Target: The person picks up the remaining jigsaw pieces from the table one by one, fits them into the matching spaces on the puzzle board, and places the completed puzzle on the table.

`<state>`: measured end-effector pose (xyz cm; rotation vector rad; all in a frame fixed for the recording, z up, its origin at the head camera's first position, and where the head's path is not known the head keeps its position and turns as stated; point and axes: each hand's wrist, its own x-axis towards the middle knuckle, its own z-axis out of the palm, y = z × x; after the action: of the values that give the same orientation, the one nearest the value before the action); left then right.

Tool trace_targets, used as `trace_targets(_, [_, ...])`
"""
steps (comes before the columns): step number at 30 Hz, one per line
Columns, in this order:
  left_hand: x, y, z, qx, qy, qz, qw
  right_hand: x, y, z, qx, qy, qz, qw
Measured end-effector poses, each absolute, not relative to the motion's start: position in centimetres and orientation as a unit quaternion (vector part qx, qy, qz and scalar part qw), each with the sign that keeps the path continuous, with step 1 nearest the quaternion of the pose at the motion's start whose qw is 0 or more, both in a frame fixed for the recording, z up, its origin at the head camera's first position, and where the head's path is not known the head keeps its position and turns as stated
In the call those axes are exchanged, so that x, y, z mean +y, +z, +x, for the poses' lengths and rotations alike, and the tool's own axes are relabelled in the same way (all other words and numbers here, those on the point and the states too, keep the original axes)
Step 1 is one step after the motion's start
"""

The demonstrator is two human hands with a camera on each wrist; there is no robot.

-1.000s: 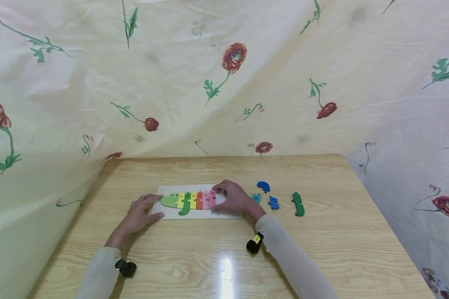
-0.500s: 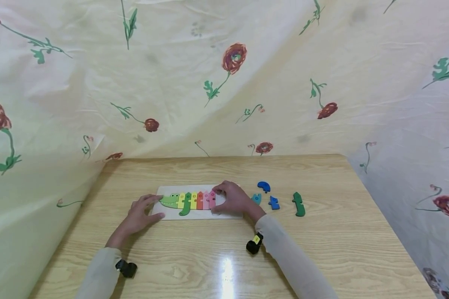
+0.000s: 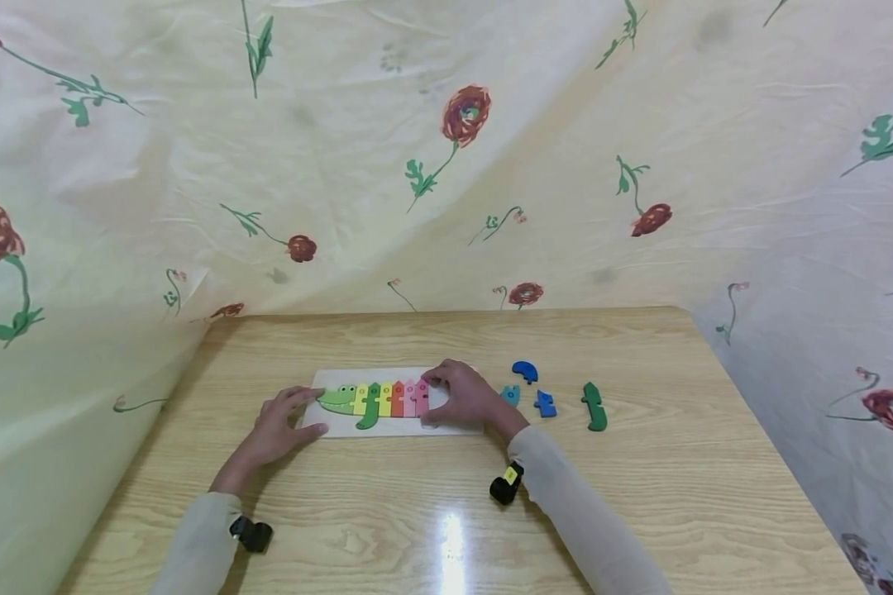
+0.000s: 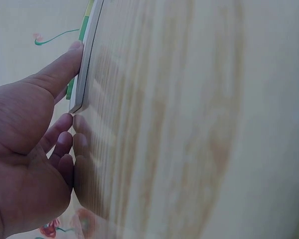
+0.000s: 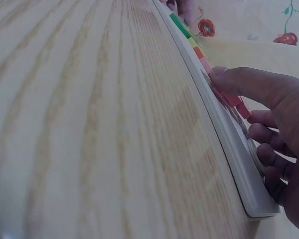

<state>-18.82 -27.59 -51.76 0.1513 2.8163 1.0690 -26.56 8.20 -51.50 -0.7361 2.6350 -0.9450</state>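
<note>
A white puzzle board [image 3: 379, 426] lies on the table, set with a green crocodile head [image 3: 336, 402] and a row of colored body pieces [image 3: 385, 400]. At the row's right end, my right hand [image 3: 467, 395] pinches a dark pink puzzle piece [image 3: 422, 398] between thumb and fingers. In the right wrist view, the thumb [image 5: 226, 79] is at the piece's near end and the fingers curl at its far side. My left hand [image 3: 277, 423] rests at the board's left end, thumb and forefinger spread, fingertips touching the board and the head piece.
Right of the board lie loose puzzle pieces: a dark blue curved one [image 3: 524, 371], a light blue one [image 3: 510, 395] partly behind the right hand, a blue one [image 3: 544, 403] and a green leg-shaped one [image 3: 594, 406]. A flowered cloth [image 3: 357, 165] hangs behind the wooden table [image 3: 372, 512].
Almost nothing moves. The dark pink piece sits slightly straighter beside its neighbor under my right hand's fingers; the left hand stays in place.
</note>
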Motion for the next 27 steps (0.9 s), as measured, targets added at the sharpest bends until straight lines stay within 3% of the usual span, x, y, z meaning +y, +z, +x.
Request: trace_targets(27, [-27.65,-51.92,-18.8,0.929,0.361,0.054,0.06,8.14,-51.3,-26.53,0.91,-0.313,-0.243,0.122])
